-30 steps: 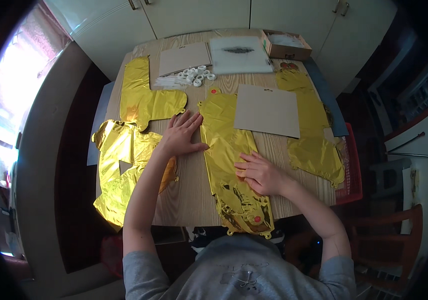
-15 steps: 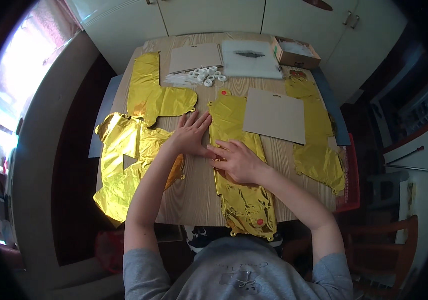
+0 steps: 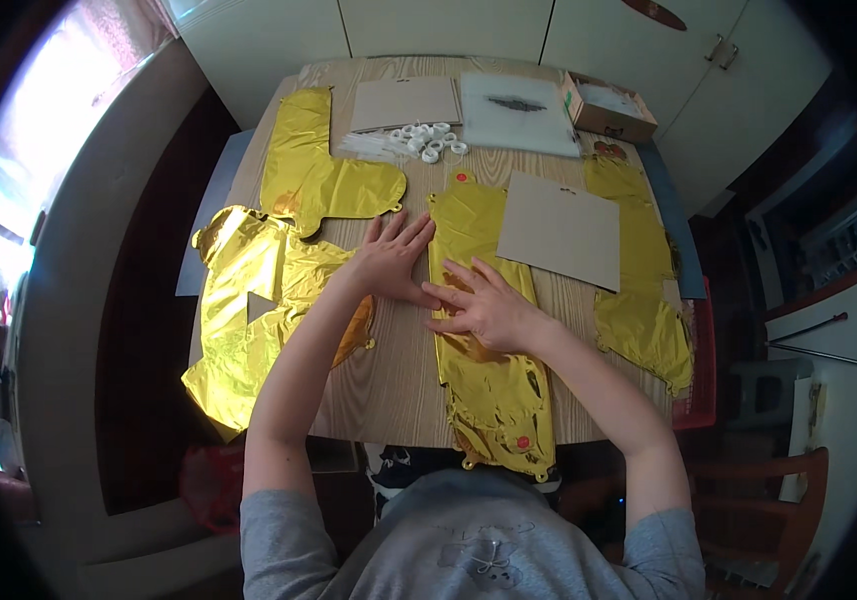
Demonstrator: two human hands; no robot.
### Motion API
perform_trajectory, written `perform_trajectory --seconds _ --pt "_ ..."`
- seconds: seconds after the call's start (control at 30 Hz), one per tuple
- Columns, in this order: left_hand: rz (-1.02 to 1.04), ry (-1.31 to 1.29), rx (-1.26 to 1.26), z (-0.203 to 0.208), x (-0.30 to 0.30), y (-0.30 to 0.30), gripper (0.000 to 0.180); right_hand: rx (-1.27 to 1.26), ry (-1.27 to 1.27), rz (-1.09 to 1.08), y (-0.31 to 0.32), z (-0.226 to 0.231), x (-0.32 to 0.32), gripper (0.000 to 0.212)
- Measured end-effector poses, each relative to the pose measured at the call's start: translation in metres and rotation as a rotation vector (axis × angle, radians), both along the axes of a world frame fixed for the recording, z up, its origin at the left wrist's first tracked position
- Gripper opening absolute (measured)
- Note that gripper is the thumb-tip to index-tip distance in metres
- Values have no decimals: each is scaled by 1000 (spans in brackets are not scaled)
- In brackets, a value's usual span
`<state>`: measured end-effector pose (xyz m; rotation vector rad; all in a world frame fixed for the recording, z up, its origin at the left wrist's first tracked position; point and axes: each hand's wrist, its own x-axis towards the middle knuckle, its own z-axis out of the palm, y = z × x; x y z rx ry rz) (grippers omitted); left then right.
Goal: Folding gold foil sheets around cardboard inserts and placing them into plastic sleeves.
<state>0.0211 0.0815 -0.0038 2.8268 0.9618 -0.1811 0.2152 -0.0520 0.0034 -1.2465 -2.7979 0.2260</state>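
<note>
A flat gold foil balloon [image 3: 494, 385] lies lengthwise in front of me, its near end at the table's front edge. It looks folded into a long strip, with a red dot near each end. My left hand [image 3: 396, 265] rests along the strip's left edge, fingers spread, thumb at the foil. On top of the foil lies my right hand [image 3: 489, 308], palm down with fingers apart, its fingertips close to my left thumb. A grey cardboard square [image 3: 561, 230] overlaps the strip's right side.
More flat gold balloons lie at the far left [image 3: 299, 165], near left [image 3: 239, 330] and right [image 3: 639, 270]. Towards the back are white rings [image 3: 431, 142], clear straws [image 3: 371, 146], a cardboard stack [image 3: 404, 104], a plastic-wrapped pack [image 3: 519, 112] and an open box [image 3: 609, 108].
My right hand has slid slightly away from me over the foil, its fingers spreading wider. My left hand stays at the strip's edge. The whole view has shifted a little.
</note>
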Motion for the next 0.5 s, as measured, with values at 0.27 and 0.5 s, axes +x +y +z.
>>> perform_trajectory --seconds 0.27,0.5 --pt "-15 0 6 -4 2 3 128 -47 63 60 -17 -6 1 46" --pt "-6 29 7 3 1 0 133 -85 50 89 -38 4 -5 43"
